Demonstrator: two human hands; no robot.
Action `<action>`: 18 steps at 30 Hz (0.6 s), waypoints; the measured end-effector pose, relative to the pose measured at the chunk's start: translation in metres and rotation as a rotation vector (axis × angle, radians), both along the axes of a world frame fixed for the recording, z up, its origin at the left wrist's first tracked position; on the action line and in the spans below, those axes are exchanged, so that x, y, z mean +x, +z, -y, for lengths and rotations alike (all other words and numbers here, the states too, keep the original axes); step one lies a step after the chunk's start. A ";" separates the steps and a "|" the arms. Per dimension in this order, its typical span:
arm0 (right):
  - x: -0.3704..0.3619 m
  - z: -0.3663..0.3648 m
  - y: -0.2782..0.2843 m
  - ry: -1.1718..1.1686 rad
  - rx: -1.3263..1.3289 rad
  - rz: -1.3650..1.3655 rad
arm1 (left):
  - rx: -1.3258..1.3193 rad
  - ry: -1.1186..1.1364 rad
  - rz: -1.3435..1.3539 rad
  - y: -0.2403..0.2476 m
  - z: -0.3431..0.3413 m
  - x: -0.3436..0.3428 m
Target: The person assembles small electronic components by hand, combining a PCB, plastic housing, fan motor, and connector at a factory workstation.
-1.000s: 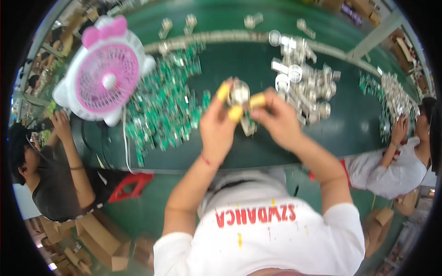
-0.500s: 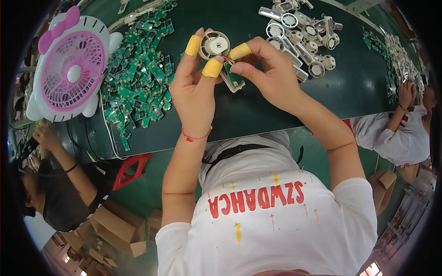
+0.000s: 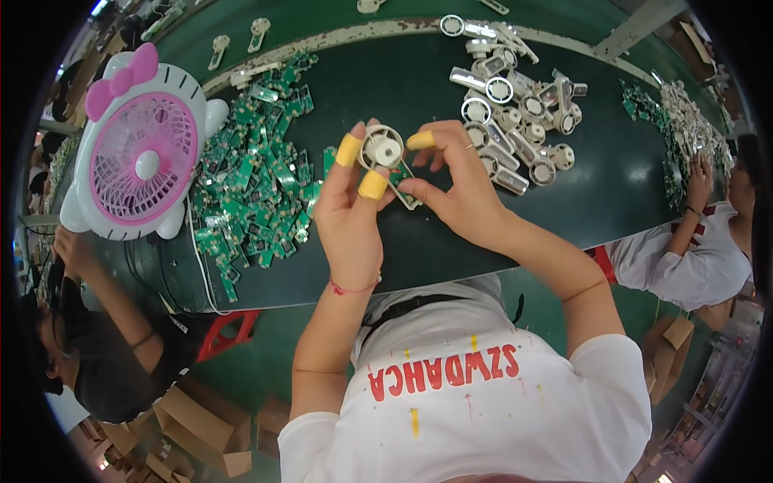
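In my left hand (image 3: 352, 221) is a small handheld-fan housing (image 3: 385, 150), off-white, with a round ring at the top and a motor inside it. Yellow tape wraps the fingertips that pinch the ring. A green circuit board (image 3: 398, 174) shows in the handle part below, partly covered by my fingers. My right hand (image 3: 471, 193) is beside the handle, its taped forefinger and its thumb spread apart. That thumb's tip is at the handle's edge; whether it touches is hard to tell.
Loose green circuit boards (image 3: 258, 189) are heaped at left, beside a pink-and-white fan (image 3: 146, 165). White and silver fan housings (image 3: 523, 121) lie piled at right. A raised rail (image 3: 346, 34) runs along the table's back. People work at both sides; cardboard boxes (image 3: 201, 423) stand on the floor.
My right forefinger and thumb have moved apart and off the wires and board. The head view has shifted, so the table's far rail now shows. My left hand keeps its hold on the housing.
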State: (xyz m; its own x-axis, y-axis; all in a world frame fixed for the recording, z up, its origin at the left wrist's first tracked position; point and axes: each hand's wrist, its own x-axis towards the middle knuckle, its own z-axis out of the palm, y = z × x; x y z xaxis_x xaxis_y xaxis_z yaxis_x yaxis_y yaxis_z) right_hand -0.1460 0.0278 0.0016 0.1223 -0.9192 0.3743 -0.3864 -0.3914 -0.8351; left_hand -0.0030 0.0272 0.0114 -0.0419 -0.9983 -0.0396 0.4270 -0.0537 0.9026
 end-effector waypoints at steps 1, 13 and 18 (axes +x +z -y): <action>-0.001 0.001 0.003 -0.044 0.066 0.005 | -0.013 0.012 0.005 -0.002 0.000 -0.002; -0.084 0.101 0.036 -0.050 0.433 -0.290 | -0.254 -0.006 0.349 -0.002 0.027 -0.016; -0.244 0.239 0.014 -0.457 0.628 -0.502 | -0.296 -0.079 0.441 -0.013 0.015 0.000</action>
